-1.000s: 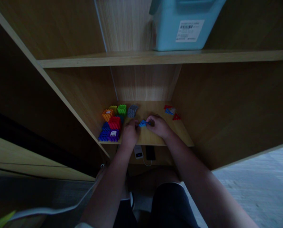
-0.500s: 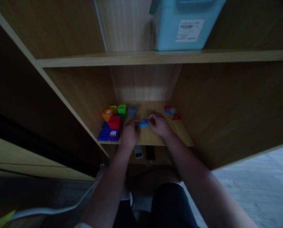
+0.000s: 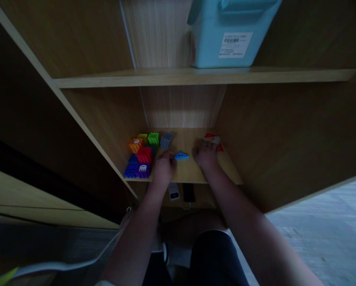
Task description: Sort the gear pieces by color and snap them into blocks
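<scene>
My left hand (image 3: 165, 163) is closed at the left end of a small stack of blue triangular building tiles (image 3: 181, 155), which rests on the low shelf. My right hand (image 3: 206, 154) is over at the right, away from the stack, with its thumb and fingers apart. Its fingers reach down at a loose group of pieces and cover part of it. Around them show a red triangular tile (image 3: 210, 135), a grey piece (image 3: 216, 140) and another red triangle (image 3: 220, 148). The fingertips are dark and hard to make out.
Stacks of tiles stand at the shelf's left: orange (image 3: 136, 145), green (image 3: 153, 139), grey (image 3: 166, 140), red (image 3: 144, 155) and purple (image 3: 142, 170). A light blue bin (image 3: 207, 43) sits on the upper shelf (image 3: 166, 78). Below lie a white device (image 3: 174, 192) and a black phone-like slab (image 3: 189, 193).
My right hand has left the blue triangle stack and moved right to the loose pieces, now hiding the blue one there. My left hand stays at the stack. The view has shifted slightly.
</scene>
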`<control>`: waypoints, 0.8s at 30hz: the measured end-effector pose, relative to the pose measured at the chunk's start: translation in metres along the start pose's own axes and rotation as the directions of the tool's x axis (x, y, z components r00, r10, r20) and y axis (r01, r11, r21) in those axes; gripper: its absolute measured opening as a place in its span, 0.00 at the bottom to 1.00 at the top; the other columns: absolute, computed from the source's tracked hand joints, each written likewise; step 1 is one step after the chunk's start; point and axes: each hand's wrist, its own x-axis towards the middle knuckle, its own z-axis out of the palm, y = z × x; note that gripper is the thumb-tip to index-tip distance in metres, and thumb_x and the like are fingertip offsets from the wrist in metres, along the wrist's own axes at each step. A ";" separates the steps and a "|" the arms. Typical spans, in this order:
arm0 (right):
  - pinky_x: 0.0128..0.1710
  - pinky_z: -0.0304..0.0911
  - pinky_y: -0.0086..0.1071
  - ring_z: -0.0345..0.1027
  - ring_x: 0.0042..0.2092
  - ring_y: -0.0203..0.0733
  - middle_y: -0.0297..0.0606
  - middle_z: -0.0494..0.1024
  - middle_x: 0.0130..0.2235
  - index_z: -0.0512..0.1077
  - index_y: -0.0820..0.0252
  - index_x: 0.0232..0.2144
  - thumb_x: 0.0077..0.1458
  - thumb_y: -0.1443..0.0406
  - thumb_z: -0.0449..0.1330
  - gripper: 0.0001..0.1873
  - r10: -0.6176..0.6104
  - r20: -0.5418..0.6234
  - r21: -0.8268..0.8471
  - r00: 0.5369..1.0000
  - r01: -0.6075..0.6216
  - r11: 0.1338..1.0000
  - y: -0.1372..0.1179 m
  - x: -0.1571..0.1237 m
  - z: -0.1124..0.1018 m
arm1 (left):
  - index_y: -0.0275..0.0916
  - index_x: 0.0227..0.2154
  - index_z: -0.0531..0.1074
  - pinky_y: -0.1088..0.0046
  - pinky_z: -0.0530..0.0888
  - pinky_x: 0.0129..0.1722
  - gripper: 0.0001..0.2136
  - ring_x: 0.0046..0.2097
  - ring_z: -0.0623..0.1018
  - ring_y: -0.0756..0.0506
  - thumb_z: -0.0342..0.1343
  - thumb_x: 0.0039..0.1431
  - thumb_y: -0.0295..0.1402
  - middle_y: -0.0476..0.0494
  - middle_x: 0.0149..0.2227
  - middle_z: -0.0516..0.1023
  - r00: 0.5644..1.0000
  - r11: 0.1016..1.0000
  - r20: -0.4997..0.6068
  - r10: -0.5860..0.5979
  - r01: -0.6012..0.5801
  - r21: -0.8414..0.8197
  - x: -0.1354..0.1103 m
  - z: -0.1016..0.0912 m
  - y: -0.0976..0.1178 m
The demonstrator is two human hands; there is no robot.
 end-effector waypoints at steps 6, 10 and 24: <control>0.60 0.64 0.59 0.73 0.55 0.65 0.61 0.81 0.52 0.83 0.63 0.51 0.68 0.58 0.60 0.19 -0.144 0.013 -0.053 0.990 0.144 0.988 -0.003 -0.003 -0.009 | 0.39 0.52 0.78 0.63 0.79 0.56 0.13 0.51 0.85 0.40 0.60 0.67 0.24 0.39 0.46 0.87 1.000 1.000 0.002 0.000 0.000 0.017 0.000 -0.001 0.001; 0.60 0.66 0.55 0.75 0.52 0.60 0.55 0.83 0.50 0.84 0.59 0.46 0.68 0.56 0.61 0.16 -0.191 0.020 0.007 0.981 0.191 0.982 -0.003 0.000 -0.009 | 0.40 0.51 0.78 0.64 0.79 0.55 0.12 0.50 0.85 0.40 0.60 0.67 0.24 0.39 0.47 0.87 1.000 1.000 0.011 -0.003 0.003 0.004 0.000 0.000 0.001; 0.52 0.72 0.49 0.77 0.48 0.59 0.53 0.84 0.44 0.82 0.59 0.40 0.64 0.62 0.63 0.08 -0.153 -0.025 0.034 0.988 0.154 0.987 0.003 0.001 -0.004 | 0.40 0.52 0.78 0.65 0.78 0.53 0.13 0.50 0.85 0.41 0.61 0.67 0.24 0.40 0.46 0.87 1.000 1.000 -0.008 0.011 -0.011 0.006 0.000 0.002 -0.003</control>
